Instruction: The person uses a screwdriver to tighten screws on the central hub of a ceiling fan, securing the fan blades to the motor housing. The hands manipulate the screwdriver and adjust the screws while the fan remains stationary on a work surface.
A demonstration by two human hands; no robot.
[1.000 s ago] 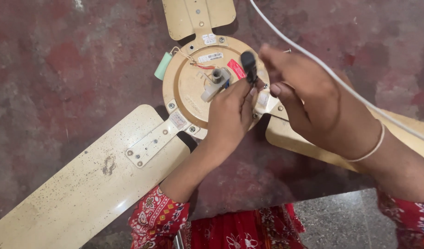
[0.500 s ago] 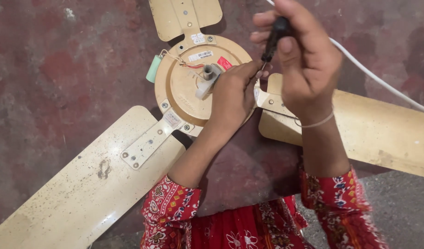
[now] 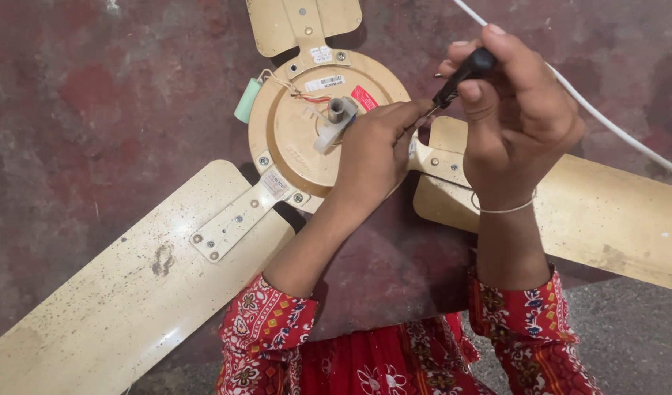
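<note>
A cream ceiling fan lies on the floor, its round motor housing (image 3: 296, 139) facing up with a grey shaft stub (image 3: 337, 110) at the centre. My left hand (image 3: 376, 150) rests on the housing's right side, fingers pressed down by the blade bracket. My right hand (image 3: 515, 110) grips a black-handled screwdriver (image 3: 460, 75), whose tip points down at the housing's right edge just beside my left fingertips. Three blades spread out: one to the lower left (image 3: 124, 292), one to the right (image 3: 599, 212), one at the top (image 3: 303, 22).
A pale green capacitor (image 3: 247, 101) hangs off the housing's left edge on thin wires. A white cable (image 3: 606, 121) runs diagonally across the upper right. The floor is dark red (image 3: 95, 95), turning grey (image 3: 628, 336) at the lower right.
My right hand has lifted off the housing and turned upright with the screwdriver, its tip now angled at the housing's right edge. My left hand stays on the housing.
</note>
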